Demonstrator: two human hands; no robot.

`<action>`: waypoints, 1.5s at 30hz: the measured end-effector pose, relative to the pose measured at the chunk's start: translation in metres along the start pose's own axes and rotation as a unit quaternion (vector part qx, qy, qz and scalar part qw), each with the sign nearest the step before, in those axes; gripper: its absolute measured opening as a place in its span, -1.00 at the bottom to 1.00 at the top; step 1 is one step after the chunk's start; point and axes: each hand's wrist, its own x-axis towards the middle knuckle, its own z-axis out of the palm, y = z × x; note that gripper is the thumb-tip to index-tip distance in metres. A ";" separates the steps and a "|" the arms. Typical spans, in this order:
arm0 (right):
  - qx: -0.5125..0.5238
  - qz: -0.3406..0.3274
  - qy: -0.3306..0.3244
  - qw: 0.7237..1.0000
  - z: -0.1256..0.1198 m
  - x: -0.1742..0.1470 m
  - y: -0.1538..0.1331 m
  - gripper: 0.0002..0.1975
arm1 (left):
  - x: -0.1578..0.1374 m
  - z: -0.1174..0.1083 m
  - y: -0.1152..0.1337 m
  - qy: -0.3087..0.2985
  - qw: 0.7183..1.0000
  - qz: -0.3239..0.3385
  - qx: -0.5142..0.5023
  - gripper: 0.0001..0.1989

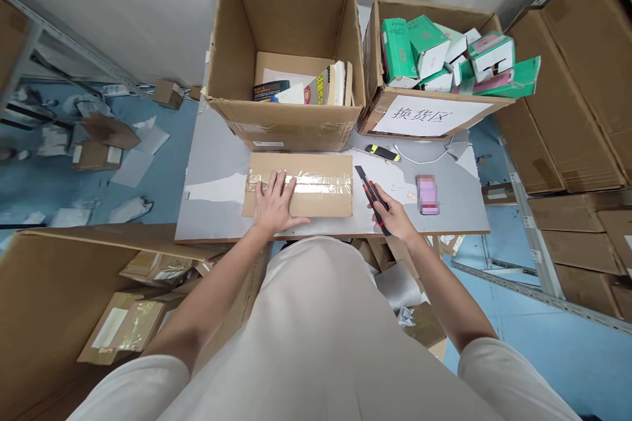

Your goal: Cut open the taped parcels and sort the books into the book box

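A flat brown cardboard box [316, 205], closed with clear tape along its middle, lies near the front of the white table. My left hand [274, 205] rests flat on its left half with the fingers spread. To the right of the box, my right hand [394, 214] is closed around a black and red utility knife [371, 194], whose tip points away toward the back left. The knife is apart from the box. Whether its blade is out, I cannot tell.
Behind stand a large open carton [286, 122] with books inside and a carton [368, 112] full of green-white boxes. A yellow-black cutter [383, 152] and a pink phone [427, 195] lie on the table [217, 227]. A big open carton [39, 302] holds parcels at lower left.
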 end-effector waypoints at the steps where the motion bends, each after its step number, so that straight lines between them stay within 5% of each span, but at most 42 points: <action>1: 0.005 0.002 0.001 1.000 0.001 0.002 0.000 -0.26 | 0.000 0.000 0.000 -0.002 1.000 0.001 0.002 0.11; 8: 0.033 0.027 -0.019 0.999 0.006 0.008 -0.007 -0.27 | 0.000 -0.004 0.002 -0.032 0.999 -0.008 0.022 0.14; 15: -0.069 0.055 -0.119 0.989 -0.019 0.005 -0.020 -0.38 | 0.002 -0.003 0.004 -0.042 0.998 -0.035 0.030 0.13; 22: -0.054 0.069 -0.140 0.986 -0.010 -0.021 -0.016 -0.37 | 0.003 -0.002 0.004 -0.056 0.997 -0.046 0.013 0.13; 29: 0.004 0.088 -0.076 0.993 -0.005 -0.052 0.008 -0.30 | 0.002 0.000 0.004 -0.043 0.998 -0.035 -0.010 0.11; 33: 0.074 0.054 0.053 0.994 -0.008 -0.060 0.027 -0.21 | 0.000 -0.005 0.002 -0.021 0.999 -0.019 -0.043 0.09; 36: 0.161 0.048 0.102 0.980 0.012 -0.055 0.035 -0.36 | 0.006 -0.013 -0.018 0.030 0.994 -0.058 -0.086 -0.08; 40: 0.296 0.076 0.093 0.948 0.061 -0.039 0.031 -0.55 | 0.039 -0.018 -0.073 0.103 0.957 -0.176 -0.206 -0.33; 45: 0.335 0.053 0.153 0.928 0.086 -0.018 0.023 -0.56 | 0.078 -0.013 -0.121 0.007 0.914 -0.186 -0.362 -0.48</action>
